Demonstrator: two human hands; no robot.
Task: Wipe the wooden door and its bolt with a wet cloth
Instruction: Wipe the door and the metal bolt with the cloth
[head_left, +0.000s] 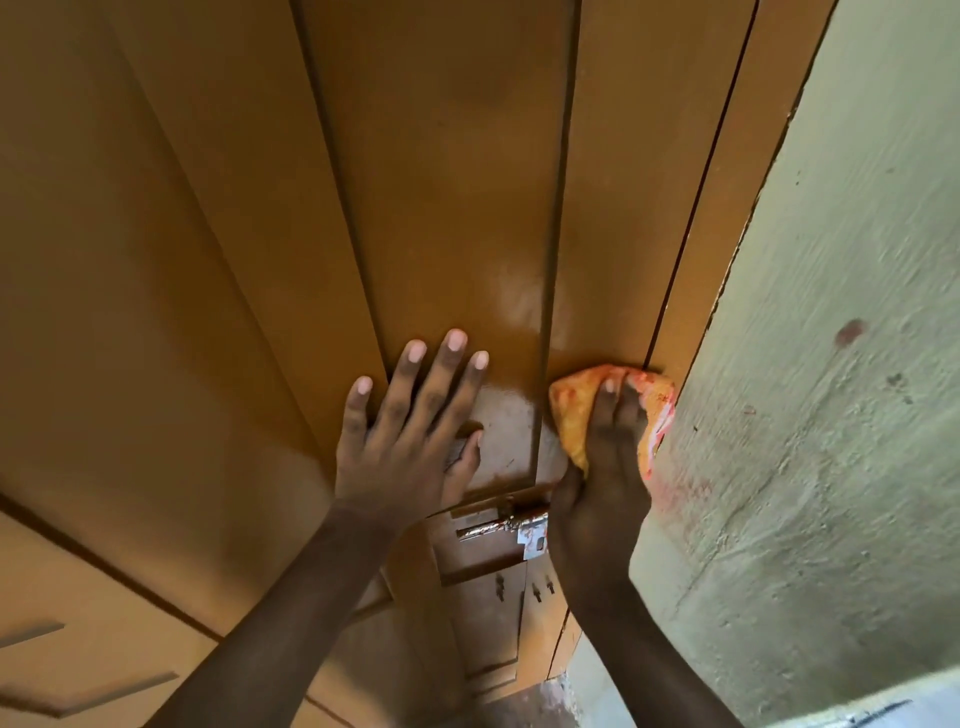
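Brown wooden door (441, 208), left hand (405, 431) flat with fingers spread, right hand (602, 478) gripping orange cloth (576, 405) above bolt (498, 525)

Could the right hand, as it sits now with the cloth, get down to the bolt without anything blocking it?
Probably yes. The right hand presses the cloth to the door just above the bolt; its wrist already lies beside the bolt's end, and the left hand rests flat off to the side, clear of it.

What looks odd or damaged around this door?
Reddish stains smear the green wall beside the cloth, with a separate spot higher up. The bolt looks rusty or paint-flecked. The door shows only wet sheen.
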